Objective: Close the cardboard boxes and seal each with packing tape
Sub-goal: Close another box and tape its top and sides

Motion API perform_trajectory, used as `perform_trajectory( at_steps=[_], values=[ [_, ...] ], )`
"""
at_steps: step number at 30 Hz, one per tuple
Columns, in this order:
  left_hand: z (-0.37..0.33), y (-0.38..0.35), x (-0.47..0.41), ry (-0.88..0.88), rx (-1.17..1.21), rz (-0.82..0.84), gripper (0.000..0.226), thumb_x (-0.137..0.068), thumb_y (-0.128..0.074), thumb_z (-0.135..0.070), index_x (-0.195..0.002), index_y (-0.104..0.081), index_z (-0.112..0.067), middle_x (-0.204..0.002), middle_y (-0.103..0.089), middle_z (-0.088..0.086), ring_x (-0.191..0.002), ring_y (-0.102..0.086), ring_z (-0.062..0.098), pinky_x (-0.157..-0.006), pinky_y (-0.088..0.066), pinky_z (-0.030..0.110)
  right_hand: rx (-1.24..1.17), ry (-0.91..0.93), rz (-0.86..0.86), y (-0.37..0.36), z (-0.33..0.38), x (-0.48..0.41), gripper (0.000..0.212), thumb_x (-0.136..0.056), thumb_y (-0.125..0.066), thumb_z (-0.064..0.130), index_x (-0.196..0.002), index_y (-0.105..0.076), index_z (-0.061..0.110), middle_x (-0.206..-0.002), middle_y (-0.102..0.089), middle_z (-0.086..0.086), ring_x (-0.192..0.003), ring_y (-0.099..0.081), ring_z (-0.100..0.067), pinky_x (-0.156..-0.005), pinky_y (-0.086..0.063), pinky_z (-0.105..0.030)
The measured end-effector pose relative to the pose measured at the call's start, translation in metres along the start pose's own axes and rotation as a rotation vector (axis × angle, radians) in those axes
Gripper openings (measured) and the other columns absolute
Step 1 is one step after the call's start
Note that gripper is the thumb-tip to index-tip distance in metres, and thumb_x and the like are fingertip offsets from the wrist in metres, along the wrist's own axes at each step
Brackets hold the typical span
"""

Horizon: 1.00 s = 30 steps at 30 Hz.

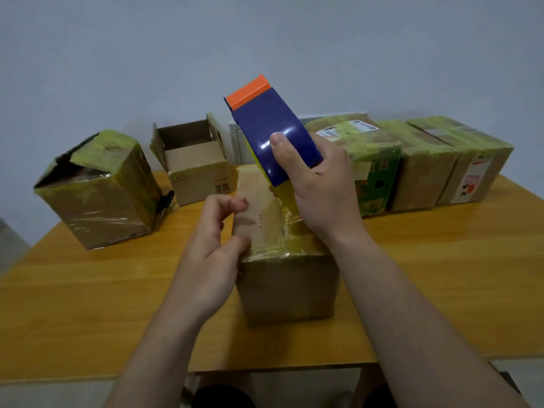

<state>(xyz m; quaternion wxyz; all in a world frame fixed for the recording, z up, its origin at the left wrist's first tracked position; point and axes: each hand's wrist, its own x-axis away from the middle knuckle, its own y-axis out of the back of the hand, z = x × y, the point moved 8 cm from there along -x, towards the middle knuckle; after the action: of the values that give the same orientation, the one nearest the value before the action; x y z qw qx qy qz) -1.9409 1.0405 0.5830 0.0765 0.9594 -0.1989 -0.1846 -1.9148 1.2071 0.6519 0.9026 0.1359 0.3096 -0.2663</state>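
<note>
Cardboard, stiff and likely light: the centre-frame box (pixel 282 278) sits on the wooden surface (pixel 88 304), the left hand (pixel 215 254) loosely curled against its top edge and holding nothing, the right hand (pixel 321 195) gripping the blue tape dispenser (pixel 270 131) above the yellow-taped seam. Bracing its edges, not the flaps, looks wisest. Beyond, at upper left, an open box (pixel 194 160) waits.

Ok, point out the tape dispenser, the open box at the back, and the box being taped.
tape dispenser (pixel 273 134), head view, on its blue cover.
open cardboard box (pixel 200 184), head view, on its front outer wall.
box being taped (pixel 288 287), head view, on its near side face.
</note>
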Motion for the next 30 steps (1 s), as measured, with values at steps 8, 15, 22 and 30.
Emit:
perform_trajectory(
  at_steps=[8,15,22,30],
  values=[
    [-0.005,-0.008,-0.006,-0.171,0.076,-0.332,0.032,-0.098,-0.058,0.007,-0.099,-0.075,-0.021,-0.127,-0.072,-0.008,-0.130,-0.060,0.007,-0.102,-0.055,0.036,0.000,-0.060,0.012,-0.001,-0.004,-0.002,0.032,-0.099,-0.062,0.044,-0.083,-0.066,0.017,-0.069,-0.064,0.009,-0.067,-0.065,-0.011,-0.065,-0.058,-0.036],
    [0.027,-0.015,-0.001,0.166,0.382,-0.148,0.055,-0.103,-0.045,0.000,-0.119,-0.077,-0.041,-0.157,-0.046,-0.020,-0.143,-0.045,0.005,-0.107,-0.051,0.037,-0.105,-0.138,-0.062,0.007,-0.010,-0.003,0.035,-0.097,-0.059,0.047,-0.082,-0.067,0.017,-0.072,-0.067,-0.004,-0.069,-0.068,-0.034,-0.069,-0.057,-0.059],
    [0.001,-0.008,-0.005,0.138,-0.237,0.074,0.049,-0.108,-0.049,-0.015,-0.142,-0.054,-0.050,-0.159,-0.032,-0.030,-0.154,-0.020,0.000,-0.125,-0.030,0.036,-0.132,-0.188,-0.021,0.005,-0.008,-0.001,0.031,-0.102,-0.059,0.039,-0.087,-0.068,0.013,-0.070,-0.067,0.001,-0.062,-0.073,-0.023,-0.058,-0.059,-0.038],
    [-0.030,-0.057,0.001,-0.175,-1.132,0.337,0.099,-0.080,0.010,-0.085,-0.165,-0.009,-0.038,-0.171,-0.013,-0.020,-0.155,-0.008,0.000,-0.119,0.002,0.021,-0.290,-0.266,-0.102,0.014,-0.012,0.006,0.024,-0.102,-0.059,0.037,-0.096,-0.068,0.015,-0.081,-0.070,-0.008,-0.063,-0.068,-0.020,-0.051,-0.052,-0.024]
  ],
)
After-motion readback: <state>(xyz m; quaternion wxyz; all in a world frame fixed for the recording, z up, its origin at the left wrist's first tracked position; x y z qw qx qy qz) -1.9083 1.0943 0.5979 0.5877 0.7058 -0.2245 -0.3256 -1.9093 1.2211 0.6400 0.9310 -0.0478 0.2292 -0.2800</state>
